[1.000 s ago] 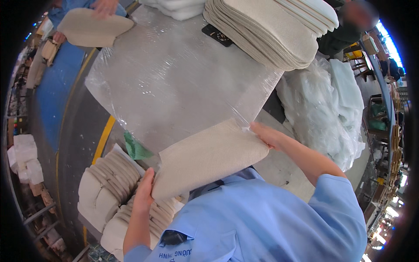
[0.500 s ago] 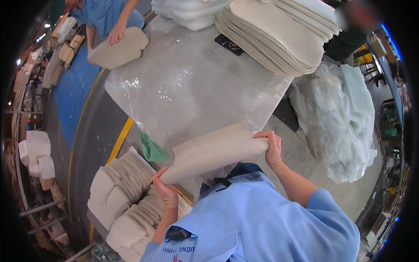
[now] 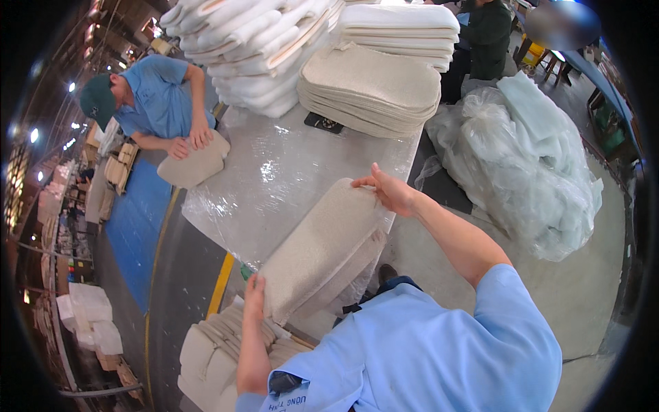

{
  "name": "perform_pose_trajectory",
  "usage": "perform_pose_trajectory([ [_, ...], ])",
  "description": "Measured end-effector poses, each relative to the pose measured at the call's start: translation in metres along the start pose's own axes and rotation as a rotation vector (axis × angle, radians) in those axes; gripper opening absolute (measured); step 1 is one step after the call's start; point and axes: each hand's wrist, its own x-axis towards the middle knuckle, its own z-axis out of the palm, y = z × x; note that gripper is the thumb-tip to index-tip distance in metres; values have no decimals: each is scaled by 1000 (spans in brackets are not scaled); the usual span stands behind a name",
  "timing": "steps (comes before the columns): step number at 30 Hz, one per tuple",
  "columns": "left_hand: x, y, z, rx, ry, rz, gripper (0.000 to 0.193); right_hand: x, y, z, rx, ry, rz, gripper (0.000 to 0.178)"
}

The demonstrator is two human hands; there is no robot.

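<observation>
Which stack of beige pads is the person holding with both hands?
The small stack at the table's near edge, left hand and right hand at its ends; the others lie untouched.

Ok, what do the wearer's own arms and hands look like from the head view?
Both hands are bare: no gloves, rings or watch visible on the left hand or right hand. The forearms are uncovered; a short-sleeved light blue shirt ends above the elbows, with dark printing low on its front.

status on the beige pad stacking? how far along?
Done: a tall stack of flat beige felt pads sits at the table's far end. In hand: left hand and right hand grip a small beige pad bundle over the clear plastic sheet. Left: more loose beige pads piled lower left.
</observation>
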Motion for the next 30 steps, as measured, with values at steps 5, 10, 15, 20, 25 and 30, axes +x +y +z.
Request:
perform_pose_trajectory([
  [5,-23,-7,17,-109,-150,-193,66,-7,2,-5,-109,31,-84,79],
  [10,-31,-15,7,-138,-158,-260,62,-20,11,4,18,-25,-206,60],
  [15,-31,-21,5,-223,-211,-281,61,-12,23,14,-109,86,-368,57],
  [20,-34,-22,8,-288,-213,-293,56,4,26,14,-178,86,-521,66],
  [25,-55,1,24,-224,-174,-328,51,9,6,15,-178,139,-518,59],
  [30,-80,20,58,-257,-260,-283,47,21,-37,13,-290,200,-633,53],
])
